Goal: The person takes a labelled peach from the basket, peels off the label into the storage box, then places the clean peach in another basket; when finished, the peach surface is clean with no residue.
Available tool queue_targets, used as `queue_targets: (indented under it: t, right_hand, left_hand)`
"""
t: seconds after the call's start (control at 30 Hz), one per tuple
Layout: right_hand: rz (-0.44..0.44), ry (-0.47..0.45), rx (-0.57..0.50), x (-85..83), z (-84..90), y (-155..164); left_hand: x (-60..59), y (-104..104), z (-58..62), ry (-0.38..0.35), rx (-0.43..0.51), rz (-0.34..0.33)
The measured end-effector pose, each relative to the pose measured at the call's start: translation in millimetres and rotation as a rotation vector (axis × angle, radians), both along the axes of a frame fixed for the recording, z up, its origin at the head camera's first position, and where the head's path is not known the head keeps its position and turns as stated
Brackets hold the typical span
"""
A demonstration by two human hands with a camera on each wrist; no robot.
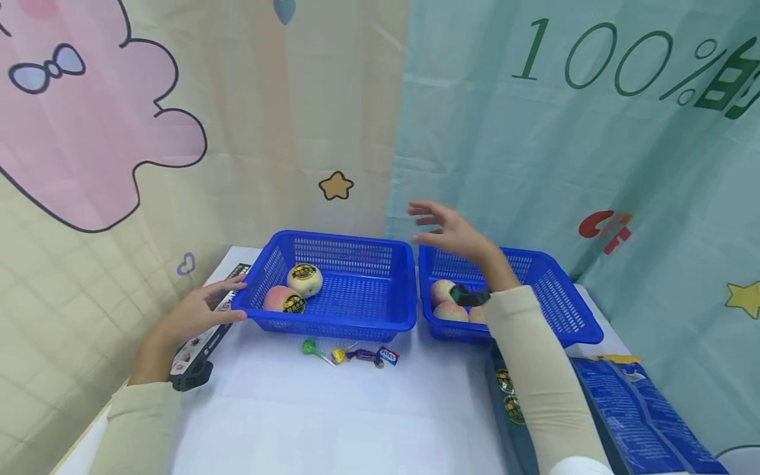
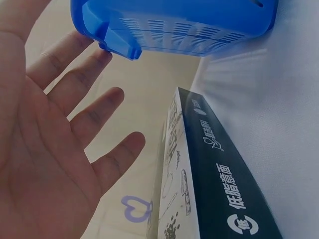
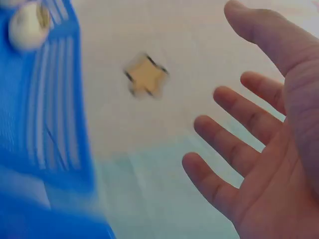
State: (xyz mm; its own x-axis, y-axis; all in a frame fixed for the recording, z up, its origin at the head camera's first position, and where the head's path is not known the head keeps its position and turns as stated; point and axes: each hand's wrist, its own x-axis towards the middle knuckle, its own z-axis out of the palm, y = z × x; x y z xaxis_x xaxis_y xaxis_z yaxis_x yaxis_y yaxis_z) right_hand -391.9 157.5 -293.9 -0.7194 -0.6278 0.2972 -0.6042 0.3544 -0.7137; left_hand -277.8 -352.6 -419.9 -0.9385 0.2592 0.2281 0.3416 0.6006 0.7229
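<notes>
The left hand (image 1: pixel 198 313) is held low, fingers extended and spread. The right hand (image 1: pixel 449 230) is raised, palm open, fingers splayed, forearm sleeved.

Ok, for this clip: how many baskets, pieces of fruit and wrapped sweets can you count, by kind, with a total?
Blue baskets: 2, the left basket and the right basket
Fruit: 5 visible, two in the left basket and three in the right, partly hidden by the right arm
Wrapped sweets: 3, on the table
Total: 10
</notes>
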Motion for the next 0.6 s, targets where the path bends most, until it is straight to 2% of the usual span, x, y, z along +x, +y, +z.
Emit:
queue_targets:
  t: [0.13, 0.27, 0.43, 0.6]
  right_hand:
    - [0.117, -0.104, 0.078, -26.7, -6.6, -77]
    - [0.137, -0.203, 0.181, -40.6, -30.8, -134]
    - [0.108, -0.29, 0.328, -48.9, -67.6, -175]
    - [0.15, -0.332, 0.38, -50.6, -80.9, -206]
  left_hand:
    - [-0.9, 0, -3.2, 0.03, 0.041, -0.015]
    - [1.6, 0, -3.8, 0.023, 0.063, -0.01]
    - [3.2, 5, -7.6, -0.001, 0.087, -0.016]
    - [1.0, 3, -8.5, 0.01, 0.089, -0.006]
